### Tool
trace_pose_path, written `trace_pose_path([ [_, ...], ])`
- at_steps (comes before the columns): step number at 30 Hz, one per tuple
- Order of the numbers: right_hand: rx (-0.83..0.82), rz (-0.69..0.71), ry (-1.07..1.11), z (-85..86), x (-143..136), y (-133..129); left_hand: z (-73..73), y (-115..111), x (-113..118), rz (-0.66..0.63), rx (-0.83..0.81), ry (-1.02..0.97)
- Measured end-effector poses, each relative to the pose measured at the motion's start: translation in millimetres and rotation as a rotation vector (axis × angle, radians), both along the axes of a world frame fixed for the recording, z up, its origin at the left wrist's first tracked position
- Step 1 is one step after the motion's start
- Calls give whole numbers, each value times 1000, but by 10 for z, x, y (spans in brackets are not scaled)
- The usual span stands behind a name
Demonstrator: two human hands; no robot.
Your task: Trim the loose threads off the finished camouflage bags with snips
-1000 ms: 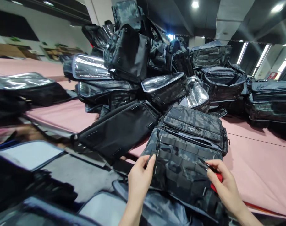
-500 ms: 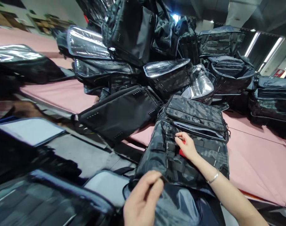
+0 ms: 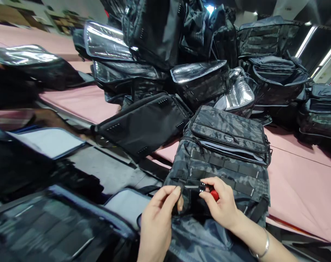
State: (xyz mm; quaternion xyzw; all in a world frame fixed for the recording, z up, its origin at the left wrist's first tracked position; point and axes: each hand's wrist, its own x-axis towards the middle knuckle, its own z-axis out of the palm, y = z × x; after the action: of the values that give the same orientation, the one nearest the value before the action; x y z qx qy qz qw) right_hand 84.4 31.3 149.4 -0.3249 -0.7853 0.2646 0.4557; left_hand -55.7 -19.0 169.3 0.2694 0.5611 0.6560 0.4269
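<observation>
A black-and-grey camouflage backpack (image 3: 222, 160) lies in front of me, its upper flap part open at a pale-edged slit. Low over its front, my right hand (image 3: 221, 202) is closed around a small red-and-black tool (image 3: 214, 195); a thin light strip points from it toward my left hand. What kind of tool it is stays partly hidden by the fingers. My left hand (image 3: 161, 214) pinches thumb against finger at the bag's lower left, on something dark and thin that I cannot make out. The two hands are a short gap apart.
Several dark bags with silver linings are piled behind, among them one with a shiny open lid (image 3: 199, 72). A flat black bag (image 3: 143, 125) lies to the left. More camouflage bags (image 3: 45, 225) sit at the lower left. Pink sheeting (image 3: 299, 189) covers the table.
My right hand has come down the backpack's front toward my left hand, bringing the red-and-black tool. My left hand has risen slightly, still pinching. The view has shifted a little.
</observation>
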Motion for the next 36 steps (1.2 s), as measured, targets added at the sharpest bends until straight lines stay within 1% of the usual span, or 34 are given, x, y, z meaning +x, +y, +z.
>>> trace_pose_path([
  [2, 44, -15, -10, -29, -10, 18, 7, -6, 0, -7, -1, 3],
  [4, 30, -59, -7, -52, -4, 44, 10, -9, -4, -20, 2, 1],
  [6, -76, -120, 51, -65, 10, 73, 10, -8, -10, -34, 10, -3],
  [8, -236, -135, 168, -61, 20, 99, 2, -6, -13, -43, 20, -5],
  [11, -457, -27, 329, -23, -9, 97, -35, -21, 0, -41, 21, 48],
  [14, -634, 105, 339, 28, -90, 37, -82, -76, 50, -64, 8, 204],
  [16, -686, 104, 299, 49, -144, -10, -99, -123, 91, -79, 8, 300],
  [19, -706, 61, 299, 40, -177, -53, -107, -170, 126, -82, 14, 368],
  [22, -774, 119, 377, -10, -152, -57, -130, -175, 99, -73, 9, 347],
  [24, -833, 135, 429, -49, -126, -41, -152, -154, 48, -43, 17, 262],
  [26, -831, 95, 437, -85, -112, -19, -167, -116, -12, -61, 10, 135],
  [28, -752, 20, 399, -120, -112, -1, -168, -62, -60, -64, -42, -7],
  [30, -672, -32, 355, -157, -122, 7, -168, -5, -85, 1, -119, -121],
  [31, -651, -35, 337, -176, -126, 7, -172, 18, -87, 49, -142, -161],
  [34, -609, 1, 284, -214, -123, 1, -216, 43, -69, 125, -134, -206],
  [36, -547, -6, 223, -207, -112, 4, -264, 24, -52, 160, -113, -204],
])
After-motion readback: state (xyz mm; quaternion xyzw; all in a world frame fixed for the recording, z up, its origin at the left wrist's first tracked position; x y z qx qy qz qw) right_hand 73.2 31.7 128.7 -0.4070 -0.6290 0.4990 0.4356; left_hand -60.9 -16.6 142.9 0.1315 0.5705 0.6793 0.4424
